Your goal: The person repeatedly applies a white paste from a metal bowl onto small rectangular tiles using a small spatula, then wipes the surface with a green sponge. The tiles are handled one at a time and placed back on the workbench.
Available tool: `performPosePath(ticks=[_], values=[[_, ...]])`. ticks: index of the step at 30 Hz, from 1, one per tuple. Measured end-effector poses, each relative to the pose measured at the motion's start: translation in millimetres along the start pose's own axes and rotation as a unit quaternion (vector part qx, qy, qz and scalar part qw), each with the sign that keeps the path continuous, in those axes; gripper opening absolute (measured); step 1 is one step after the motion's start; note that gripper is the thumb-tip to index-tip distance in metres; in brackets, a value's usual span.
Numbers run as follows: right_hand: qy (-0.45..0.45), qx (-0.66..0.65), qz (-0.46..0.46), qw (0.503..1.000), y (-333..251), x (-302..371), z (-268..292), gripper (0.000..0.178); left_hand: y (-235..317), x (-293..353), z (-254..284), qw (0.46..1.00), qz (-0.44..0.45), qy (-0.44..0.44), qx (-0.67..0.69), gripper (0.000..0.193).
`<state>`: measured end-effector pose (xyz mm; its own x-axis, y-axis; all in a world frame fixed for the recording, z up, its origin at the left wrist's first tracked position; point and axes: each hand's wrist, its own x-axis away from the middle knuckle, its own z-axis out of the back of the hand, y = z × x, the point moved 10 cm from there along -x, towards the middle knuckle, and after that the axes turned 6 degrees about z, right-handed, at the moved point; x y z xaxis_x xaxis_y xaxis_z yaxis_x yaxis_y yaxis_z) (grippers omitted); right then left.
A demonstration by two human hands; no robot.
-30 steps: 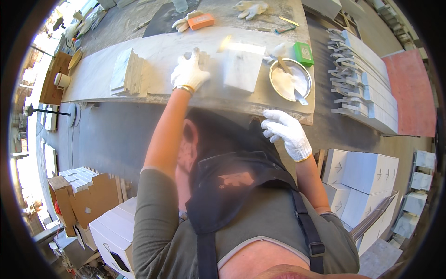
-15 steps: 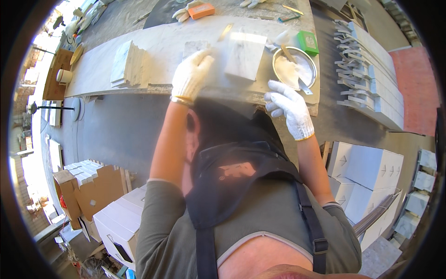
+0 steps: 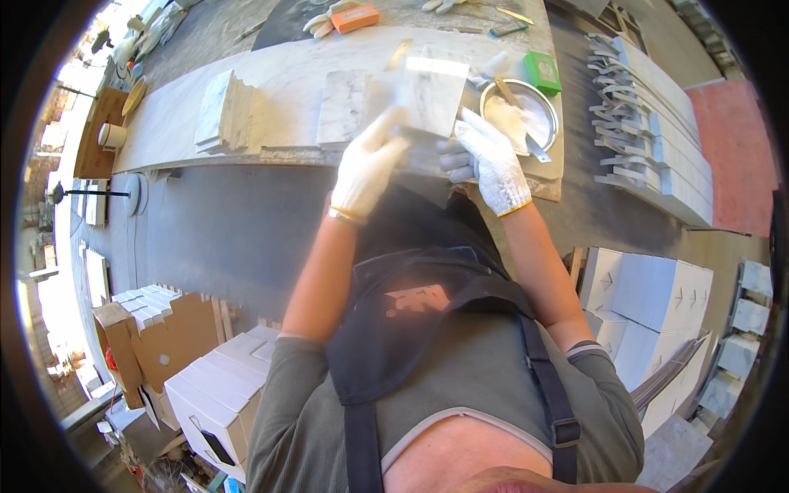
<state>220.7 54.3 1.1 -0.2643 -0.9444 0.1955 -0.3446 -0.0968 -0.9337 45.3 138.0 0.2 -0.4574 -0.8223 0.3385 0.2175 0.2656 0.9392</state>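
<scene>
A white-and-grey marble tile (image 3: 433,94) lies near the front of the long pale slab. At its near left corner is my left hand (image 3: 367,168) in a white knitted glove, its fingertips smeared by motion. My right hand (image 3: 493,168), gloved likewise, reaches to the near right corner with thumb and fingers apart; I cannot tell whether it touches the tile. A second marble tile (image 3: 342,107) lies to the left of my left hand. Beyond my right hand stands a round metal bowl (image 3: 554,135) of whitish paste, with a flat-bladed scraper (image 3: 536,148) in it.
A stack of marble tiles (image 3: 220,115) stands on the slab's left. A green box (image 3: 542,72) is behind the bowl; an orange block (image 3: 355,18) sits farther back beside a glove (image 3: 320,25). White cartons (image 3: 645,287) stand right of me, more boxes (image 3: 218,378) on the left.
My left hand has moved right and nearer to me, from the left tile to the other tile's corner, uncovering the left tile. My right hand has shifted left and forward to that tile.
</scene>
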Motion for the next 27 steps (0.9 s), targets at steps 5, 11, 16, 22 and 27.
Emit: performPosePath(ticks=[5,11,16,22,27], values=[[0.002,0.08,0.028,0.996,-8,-5,-3,0.052,-3,7,-2,0.999,-0.009,0.014,0.046,0.059],[-0.016,0.054,0.028,0.998,-7,16,-13,0.045,-14,13,-5,0.995,-0.045,0.045,0.071,0.067],[0.052,0.077,0.004,0.996,11,57,-17,0.043,-18,27,-21,0.992,-0.084,0.091,0.03,0.083],[0.015,0.087,0.006,0.996,27,60,-2,0.043,-26,35,-27,0.967,-0.03,-0.031,0.251,0.065],[0.048,0.01,0.013,0.999,9,51,44,0.045,-38,55,-26,0.981,0.012,-0.058,0.183,0.065]])
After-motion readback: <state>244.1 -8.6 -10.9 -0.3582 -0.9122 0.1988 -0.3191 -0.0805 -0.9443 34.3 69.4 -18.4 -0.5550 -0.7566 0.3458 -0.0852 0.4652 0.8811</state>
